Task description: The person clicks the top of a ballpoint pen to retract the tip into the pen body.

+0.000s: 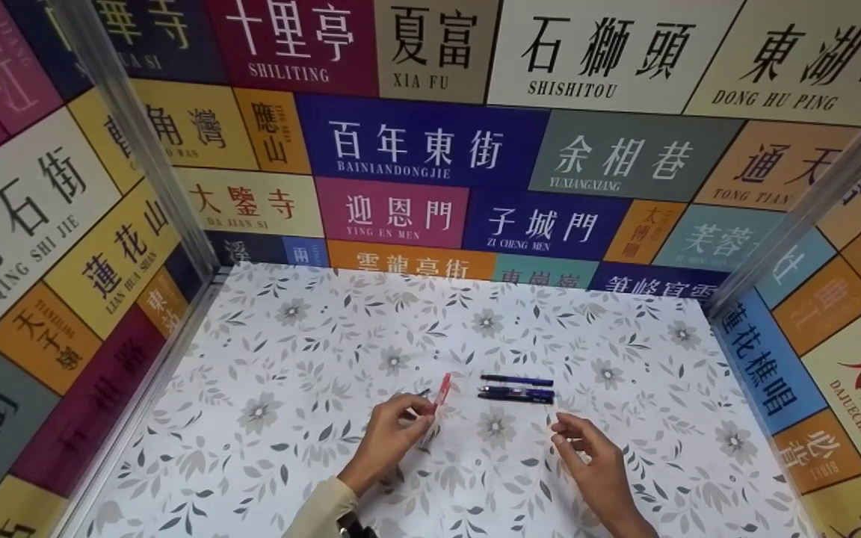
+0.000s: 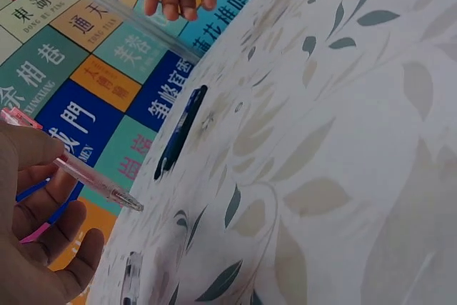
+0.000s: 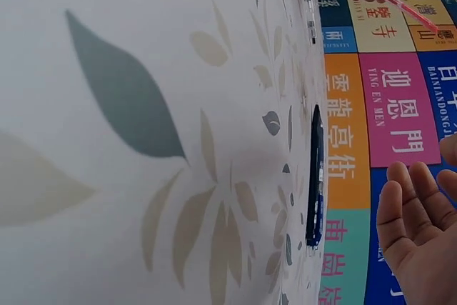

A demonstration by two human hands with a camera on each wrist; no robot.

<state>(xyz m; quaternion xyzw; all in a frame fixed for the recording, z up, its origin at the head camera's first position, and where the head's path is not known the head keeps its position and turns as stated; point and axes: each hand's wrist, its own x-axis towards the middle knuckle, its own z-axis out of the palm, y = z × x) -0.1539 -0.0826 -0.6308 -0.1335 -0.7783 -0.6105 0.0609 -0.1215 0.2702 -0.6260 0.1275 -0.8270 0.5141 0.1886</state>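
Note:
My left hand (image 1: 392, 433) pinches a pink pen (image 1: 442, 390) between thumb and fingers, holding it slanted above the table. In the left wrist view the pen's clear pink barrel (image 2: 93, 176) points down toward the cloth. Beneath that hand lies another pen, clear with dark parts (image 2: 131, 280), mostly hidden by the fingers in the head view. Dark blue pens (image 1: 516, 381) lie side by side, roughly parallel, between and beyond the hands. My right hand (image 1: 591, 452) hovers just in front of their right ends, fingers loosely bent and holding nothing.
A white cloth with grey flowers and leaves (image 1: 311, 463) covers the table. Panels with coloured street-name signs (image 1: 423, 142) stand along the back and both sides, joined by clear corner strips (image 1: 150, 149). A dark band (image 1: 356, 524) sits at the left wrist.

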